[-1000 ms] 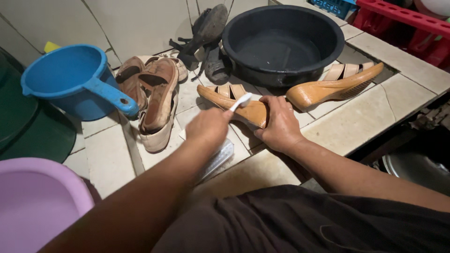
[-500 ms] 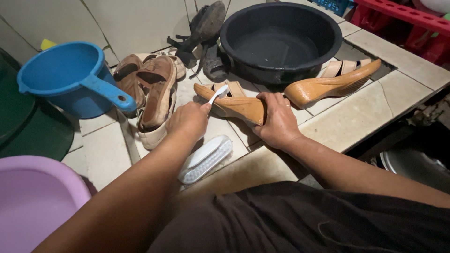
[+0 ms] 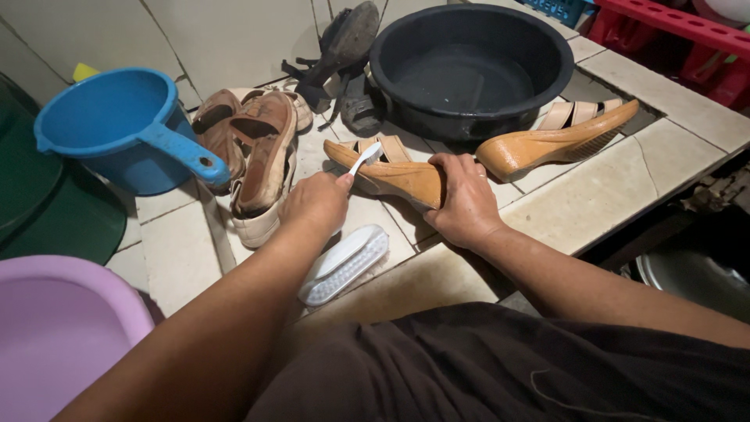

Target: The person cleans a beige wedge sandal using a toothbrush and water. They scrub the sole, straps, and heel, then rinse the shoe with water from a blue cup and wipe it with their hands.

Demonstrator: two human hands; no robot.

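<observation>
A tan wedge sandal lies on its side on the tiled floor. My right hand grips its heel end. My left hand holds a small white brush, whose head rests against the sandal's toe end. The matching tan wedge sandal lies on its side to the right, beside a black basin. A white scrub brush lies on the tiles just below my left hand.
Brown and cream sandals are piled at the left, dark shoes behind them. A blue water dipper stands at far left, a pink basin near the bottom left. Red crates stand at top right.
My left hand has shifted left along the sandal, from its middle to its toe end, uncovering the white scrub brush. My right hand has kept its hold on the heel.
</observation>
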